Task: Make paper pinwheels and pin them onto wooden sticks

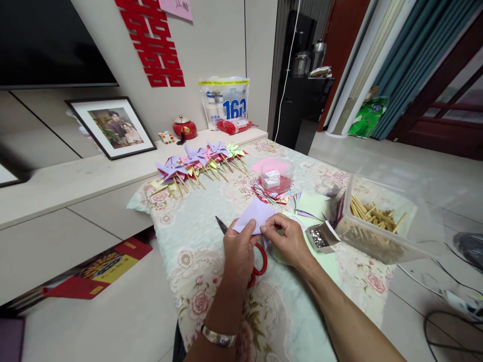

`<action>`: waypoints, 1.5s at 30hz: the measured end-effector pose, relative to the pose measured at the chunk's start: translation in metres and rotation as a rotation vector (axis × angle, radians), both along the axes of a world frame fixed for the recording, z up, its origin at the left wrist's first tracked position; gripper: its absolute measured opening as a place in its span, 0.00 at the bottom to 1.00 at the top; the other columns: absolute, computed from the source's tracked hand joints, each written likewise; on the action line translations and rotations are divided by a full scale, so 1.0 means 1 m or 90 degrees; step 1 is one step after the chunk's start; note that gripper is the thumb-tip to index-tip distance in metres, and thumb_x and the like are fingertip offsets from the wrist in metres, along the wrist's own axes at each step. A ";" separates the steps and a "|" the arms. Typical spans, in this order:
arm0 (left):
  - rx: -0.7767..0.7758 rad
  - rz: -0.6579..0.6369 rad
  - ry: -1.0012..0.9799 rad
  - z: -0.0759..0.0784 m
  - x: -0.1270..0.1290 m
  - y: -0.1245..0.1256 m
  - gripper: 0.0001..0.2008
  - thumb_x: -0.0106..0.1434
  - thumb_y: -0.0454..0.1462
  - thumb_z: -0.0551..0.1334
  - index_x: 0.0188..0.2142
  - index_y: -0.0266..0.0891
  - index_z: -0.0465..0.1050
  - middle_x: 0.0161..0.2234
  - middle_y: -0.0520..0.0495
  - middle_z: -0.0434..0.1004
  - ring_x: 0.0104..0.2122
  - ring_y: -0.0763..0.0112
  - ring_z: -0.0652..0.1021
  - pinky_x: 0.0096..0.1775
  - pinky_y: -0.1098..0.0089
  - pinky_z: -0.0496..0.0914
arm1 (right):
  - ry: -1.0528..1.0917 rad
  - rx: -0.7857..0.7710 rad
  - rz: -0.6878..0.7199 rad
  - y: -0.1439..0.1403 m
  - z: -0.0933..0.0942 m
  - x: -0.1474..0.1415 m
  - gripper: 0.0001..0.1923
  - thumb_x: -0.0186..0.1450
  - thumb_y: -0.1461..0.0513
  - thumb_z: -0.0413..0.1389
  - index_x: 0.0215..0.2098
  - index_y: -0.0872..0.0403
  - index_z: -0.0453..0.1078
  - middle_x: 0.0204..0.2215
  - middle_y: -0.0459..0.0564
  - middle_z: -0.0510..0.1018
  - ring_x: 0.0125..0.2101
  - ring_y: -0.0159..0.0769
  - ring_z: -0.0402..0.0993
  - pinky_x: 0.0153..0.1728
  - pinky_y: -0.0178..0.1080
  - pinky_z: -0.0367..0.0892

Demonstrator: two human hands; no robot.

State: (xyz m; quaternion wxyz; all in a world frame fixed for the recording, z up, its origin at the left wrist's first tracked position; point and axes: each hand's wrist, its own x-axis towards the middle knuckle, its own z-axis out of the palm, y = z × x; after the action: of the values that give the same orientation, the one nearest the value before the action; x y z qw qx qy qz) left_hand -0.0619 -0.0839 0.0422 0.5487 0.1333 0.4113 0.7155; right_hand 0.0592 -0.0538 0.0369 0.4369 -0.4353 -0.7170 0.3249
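Both hands, left hand (238, 247) and right hand (289, 240), pinch a lilac paper square (253, 215) over red-handled scissors (256, 261) near the floral-clothed table (211, 271)'s front edge.

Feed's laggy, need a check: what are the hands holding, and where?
Both the left hand and the right hand pinch the near edge of a lilac paper square. The red-handled scissors lie unheld beneath.

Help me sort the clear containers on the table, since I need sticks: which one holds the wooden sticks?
The big rectangular tub at the table's right edge, beside the right hand. The small round tub farther back holds a little white box instead.
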 end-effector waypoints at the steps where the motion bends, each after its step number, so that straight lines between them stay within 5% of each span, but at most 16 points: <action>1: 0.000 -0.002 -0.002 0.000 0.001 0.000 0.16 0.47 0.35 0.73 0.36 0.39 0.75 0.34 0.46 0.81 0.34 0.62 0.81 0.38 0.63 0.76 | 0.004 -0.011 -0.002 0.000 0.000 0.000 0.08 0.63 0.60 0.61 0.26 0.52 0.72 0.25 0.45 0.75 0.28 0.35 0.71 0.31 0.36 0.65; 12: 0.007 -0.016 -0.002 0.001 0.004 -0.002 0.17 0.48 0.36 0.73 0.39 0.39 0.76 0.37 0.44 0.83 0.39 0.57 0.82 0.42 0.60 0.77 | 0.006 -0.072 -0.025 -0.001 0.004 -0.001 0.09 0.60 0.58 0.60 0.24 0.53 0.71 0.22 0.44 0.74 0.25 0.34 0.68 0.27 0.35 0.62; 45: -0.061 0.048 0.085 -0.004 0.003 0.002 0.17 0.43 0.35 0.73 0.34 0.35 0.75 0.29 0.49 0.80 0.27 0.72 0.78 0.30 0.73 0.73 | 0.036 -0.133 -0.037 0.000 0.006 -0.001 0.06 0.57 0.59 0.58 0.26 0.54 0.73 0.23 0.45 0.73 0.25 0.34 0.68 0.28 0.35 0.62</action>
State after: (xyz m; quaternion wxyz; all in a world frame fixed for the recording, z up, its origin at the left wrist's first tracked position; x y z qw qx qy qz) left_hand -0.0592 -0.0819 0.0380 0.4982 0.1387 0.4859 0.7046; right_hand 0.0581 -0.0540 0.0425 0.4182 -0.4901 -0.6536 0.3972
